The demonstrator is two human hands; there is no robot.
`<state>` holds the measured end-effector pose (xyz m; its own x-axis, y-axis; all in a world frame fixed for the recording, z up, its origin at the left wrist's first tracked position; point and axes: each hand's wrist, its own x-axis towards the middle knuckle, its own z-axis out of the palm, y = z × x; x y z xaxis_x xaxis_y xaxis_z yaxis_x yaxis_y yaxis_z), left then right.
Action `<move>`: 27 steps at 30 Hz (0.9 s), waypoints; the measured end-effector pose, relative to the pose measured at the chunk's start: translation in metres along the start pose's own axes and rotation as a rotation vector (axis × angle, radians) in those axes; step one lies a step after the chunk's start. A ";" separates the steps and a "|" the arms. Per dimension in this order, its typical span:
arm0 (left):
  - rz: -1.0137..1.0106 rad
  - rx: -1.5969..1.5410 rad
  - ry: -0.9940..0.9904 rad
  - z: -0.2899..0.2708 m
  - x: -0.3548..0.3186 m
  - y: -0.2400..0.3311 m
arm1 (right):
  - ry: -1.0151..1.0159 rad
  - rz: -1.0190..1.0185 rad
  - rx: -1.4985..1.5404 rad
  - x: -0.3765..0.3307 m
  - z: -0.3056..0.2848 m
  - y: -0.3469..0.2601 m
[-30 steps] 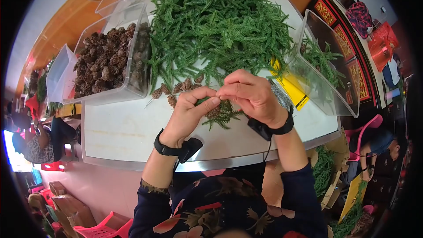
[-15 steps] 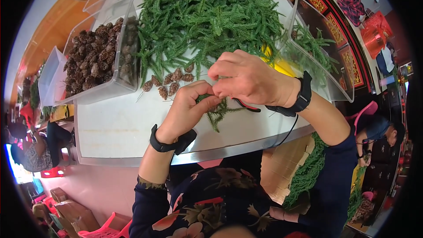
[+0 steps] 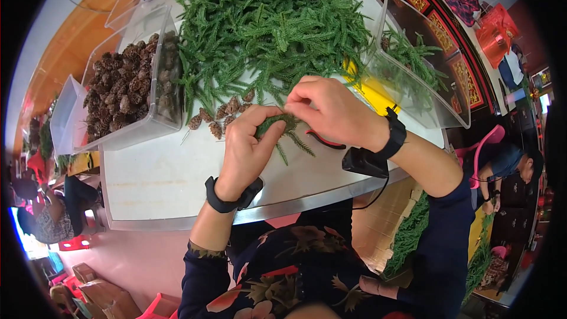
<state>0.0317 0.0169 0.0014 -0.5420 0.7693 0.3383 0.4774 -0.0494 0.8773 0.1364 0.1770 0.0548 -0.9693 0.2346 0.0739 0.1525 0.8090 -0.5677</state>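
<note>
My left hand point(image 3: 242, 149) is closed round a green artificial pine sprig point(image 3: 269, 125), its needled tips hanging below the fingers over the white table point(image 3: 171, 183). My right hand point(image 3: 341, 113) meets it at the sprig's upper end, thumb and fingers pinched together; whatever is between them is too small to make out. Partly under the right hand lies a tool with red-and-black curved handles point(image 3: 325, 140), its head hidden. Several loose pine cones point(image 3: 229, 107) with thin wires lie just beyond my left hand.
A big heap of green pine sprigs point(image 3: 271, 29) covers the table's far side. At left stands a clear bin point(image 3: 168, 82) of pine cones point(image 3: 121, 91); at right, another clear bin point(image 3: 413, 91) holds sprigs. A yellow object point(image 3: 378, 95) lies beside it. A co-worker point(image 3: 508, 168) bends at far right.
My right fingertips have shifted slightly left along the sprig's end and the wrist has turned. More of the red-handled tool and the sprig's tips now show. The view has shifted slightly.
</note>
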 end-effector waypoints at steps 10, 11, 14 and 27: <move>-0.182 -0.278 -0.053 -0.004 0.001 0.000 | 0.013 -0.187 -0.472 -0.073 0.017 0.055; -0.190 -0.275 -0.064 -0.005 0.001 0.001 | 0.019 -0.186 -0.472 -0.074 0.017 0.056; -0.207 -0.283 -0.063 -0.007 0.002 -0.001 | -0.126 -0.056 -0.407 -0.069 0.018 0.050; -0.411 -0.523 -0.180 -0.050 -0.027 0.040 | -0.059 0.144 -0.056 -0.061 0.032 0.056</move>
<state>0.0306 -0.0383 0.0442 -0.4630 0.8828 -0.0795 -0.1635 0.0031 0.9865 0.1983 0.1911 -0.0078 -0.9460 0.3196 -0.0544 0.2997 0.7982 -0.5226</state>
